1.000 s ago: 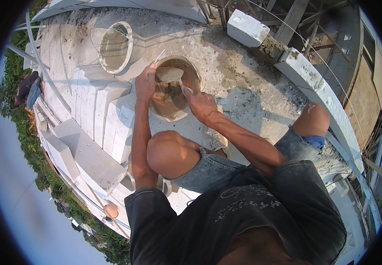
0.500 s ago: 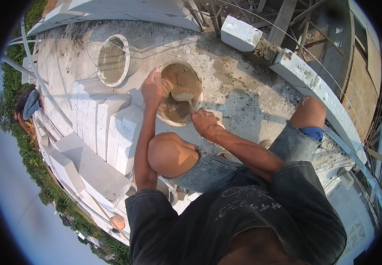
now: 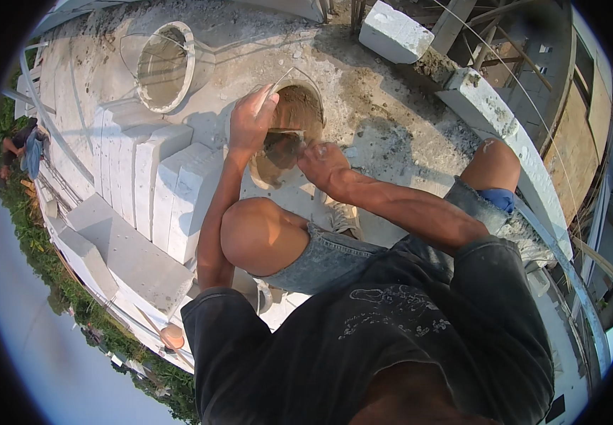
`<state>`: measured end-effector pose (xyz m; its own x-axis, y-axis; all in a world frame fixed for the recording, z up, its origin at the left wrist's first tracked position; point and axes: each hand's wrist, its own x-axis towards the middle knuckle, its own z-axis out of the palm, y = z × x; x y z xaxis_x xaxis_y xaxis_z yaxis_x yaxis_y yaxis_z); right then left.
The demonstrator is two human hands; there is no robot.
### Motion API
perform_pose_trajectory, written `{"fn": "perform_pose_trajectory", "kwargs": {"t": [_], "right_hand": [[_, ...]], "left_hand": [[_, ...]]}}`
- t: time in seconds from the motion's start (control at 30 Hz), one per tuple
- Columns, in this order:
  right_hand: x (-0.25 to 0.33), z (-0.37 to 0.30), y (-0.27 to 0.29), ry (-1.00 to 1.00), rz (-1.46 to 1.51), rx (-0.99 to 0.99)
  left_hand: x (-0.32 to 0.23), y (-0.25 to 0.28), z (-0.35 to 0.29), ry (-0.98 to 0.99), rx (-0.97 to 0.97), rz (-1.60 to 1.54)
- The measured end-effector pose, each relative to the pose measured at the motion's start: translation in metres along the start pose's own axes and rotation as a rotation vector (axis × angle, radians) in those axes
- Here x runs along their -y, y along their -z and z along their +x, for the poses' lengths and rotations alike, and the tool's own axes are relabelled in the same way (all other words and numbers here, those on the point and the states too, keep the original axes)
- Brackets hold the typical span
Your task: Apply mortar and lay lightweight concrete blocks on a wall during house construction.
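Note:
A bucket of brown mortar (image 3: 296,106) stands on the concrete in front of my knees, its thin wire handle raised at the far side. My left hand (image 3: 250,124) is closed on the bucket's left rim, thumb toward the inside. At the near right side of the bucket, my right hand (image 3: 324,167) is wrapped round the handle of a trowel. The trowel's blade (image 3: 283,146) is down in the bucket against the mortar, partly in shadow. The grip itself is hidden by my fingers.
A second bucket (image 3: 187,67) with grey residue stands at the far left. Pale blocks (image 3: 152,185) are lined up left of me, beside a flat slab (image 3: 129,248). A low block wall (image 3: 494,117) edges the right. A person (image 3: 22,145) is at the far left.
The trowel blade has turned and moved in the mortar, showing a darker face now. My right hand has shifted slightly left with it. My left hand stays on the rim; the view has shifted slightly.

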<state>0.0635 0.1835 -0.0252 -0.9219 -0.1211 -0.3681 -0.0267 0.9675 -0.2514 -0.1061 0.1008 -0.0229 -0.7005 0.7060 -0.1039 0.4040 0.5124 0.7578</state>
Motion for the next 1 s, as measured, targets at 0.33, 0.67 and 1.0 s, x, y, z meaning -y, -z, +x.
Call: {"fn": "perform_pose_trajectory", "kwargs": {"t": [0.33,0.67,1.0], "right_hand": [[-0.053,0.005,-0.064,0.087,0.97,0.085],[-0.024,-0.029,-0.055,-0.267,1.671,0.475],[-0.025,-0.093,0.027,-0.03,1.752,0.492]], "left_hand": [[0.002,0.009,-0.015,0.02,0.002,0.043],[0.032,0.025,-0.066,0.252,-0.459,-0.115],[-0.009,0.042,-0.248,0.405,-1.227,-0.39]]}}
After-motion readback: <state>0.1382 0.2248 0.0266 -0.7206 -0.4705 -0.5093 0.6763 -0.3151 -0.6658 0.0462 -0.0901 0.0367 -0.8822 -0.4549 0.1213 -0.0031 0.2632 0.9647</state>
